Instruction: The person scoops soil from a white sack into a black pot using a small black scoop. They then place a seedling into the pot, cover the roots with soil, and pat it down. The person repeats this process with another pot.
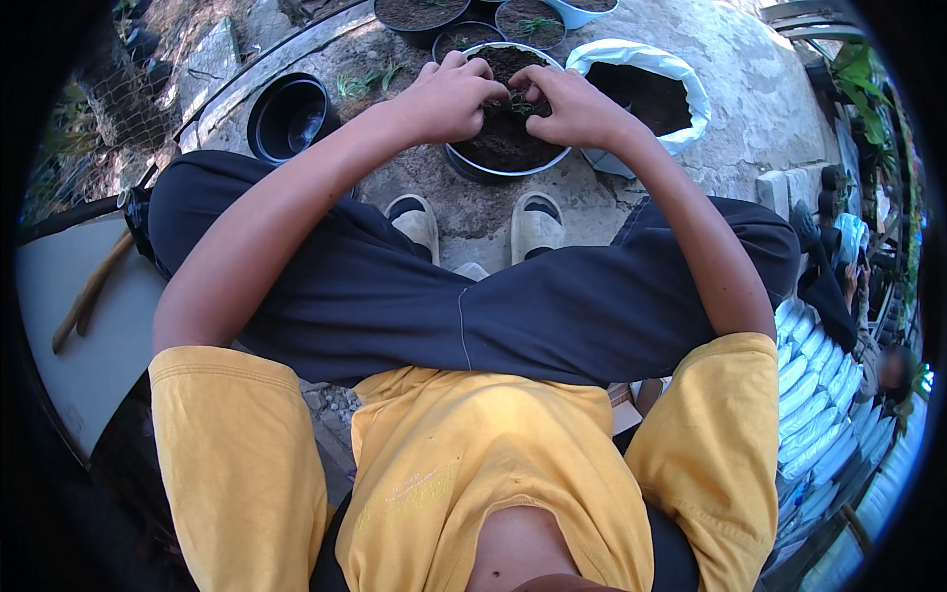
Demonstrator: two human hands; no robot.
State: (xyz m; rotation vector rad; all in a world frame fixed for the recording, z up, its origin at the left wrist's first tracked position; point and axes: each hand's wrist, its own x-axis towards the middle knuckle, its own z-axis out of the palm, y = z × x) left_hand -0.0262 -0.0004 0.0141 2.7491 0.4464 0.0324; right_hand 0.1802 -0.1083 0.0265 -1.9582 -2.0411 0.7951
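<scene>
A round pot (pixel 510 172) with a white rim stands in front of my feet, filled with dark soil (pixel 497 144). Small green seedlings (pixel 521 109) show in the soil between my hands. My left hand (pixel 460 98) reaches over the pot's left side, its fingers bent down at the soil; whether they pinch anything is hidden. From the right comes my right hand (pixel 571 105), thumb and curved fingers apart around the seedlings, with nothing visible gripped. Close by on the right is a white bag (pixel 699 111) with a rolled-down rim, holding dark soil.
An empty black pot (pixel 288 118) is at the left, beside loose seedlings (pixel 359 83) on the concrete. Several soil-filled pots (pixel 529 28) are grouped beyond. Stacked filled white bags (pixel 814 392) and another person (pixel 869 325) are at the right. A wooden stick (pixel 92 292) lies on a pale board (pixel 111 355).
</scene>
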